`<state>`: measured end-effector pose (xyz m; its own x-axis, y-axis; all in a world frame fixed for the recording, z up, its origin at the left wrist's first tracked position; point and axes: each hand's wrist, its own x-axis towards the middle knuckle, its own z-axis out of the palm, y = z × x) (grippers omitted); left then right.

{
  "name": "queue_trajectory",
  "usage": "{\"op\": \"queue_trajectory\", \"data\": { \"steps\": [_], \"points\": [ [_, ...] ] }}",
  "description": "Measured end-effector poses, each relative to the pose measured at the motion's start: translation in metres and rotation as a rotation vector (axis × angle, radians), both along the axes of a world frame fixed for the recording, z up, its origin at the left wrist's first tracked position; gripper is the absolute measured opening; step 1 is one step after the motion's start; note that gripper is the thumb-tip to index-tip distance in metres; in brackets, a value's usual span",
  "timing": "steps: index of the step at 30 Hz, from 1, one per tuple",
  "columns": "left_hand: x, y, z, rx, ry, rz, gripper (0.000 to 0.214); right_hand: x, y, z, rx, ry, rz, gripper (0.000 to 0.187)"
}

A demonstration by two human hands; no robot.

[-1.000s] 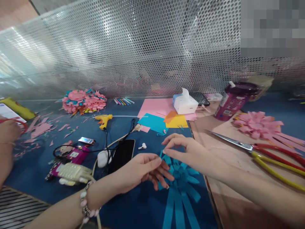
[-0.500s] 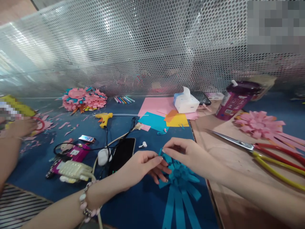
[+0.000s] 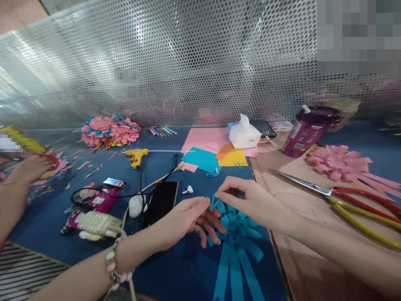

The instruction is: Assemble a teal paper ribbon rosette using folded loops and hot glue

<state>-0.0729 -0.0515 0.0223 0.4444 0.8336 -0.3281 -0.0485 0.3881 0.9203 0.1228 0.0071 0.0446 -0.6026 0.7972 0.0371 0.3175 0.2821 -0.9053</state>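
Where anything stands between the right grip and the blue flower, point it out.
Nothing visible stands between the right grip and the blue flower: the grip is at the flower's upper edge. The left grip is at the flower's left side, not in between. The scissors lie off to the right.

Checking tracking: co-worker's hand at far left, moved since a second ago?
Yes: the co-worker's hand moved rightward in view, nearer the glue gun.

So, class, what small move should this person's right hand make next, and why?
Probably curl the narrow blue strip with the right hand: its fingertips are at the strip's upper end, while the left hand is close by, near the blue paper flower.
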Motion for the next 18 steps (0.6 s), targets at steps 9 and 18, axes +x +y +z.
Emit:
{"op": "queue_trajectory", "data": {
  "steps": [9,18],
  "points": [
    [0.011,-0.007,-0.008,1.112,0.957,0.002,0.021,0.021,0.036,0.009,0.304,-0.366,0.114,0.019],
    [0.034,-0.003,-0.005,1.078,1.163,0.0,0.022,0.026,0.034,0.012,0.34,-0.475,0.219,0.016]
  ]
}}
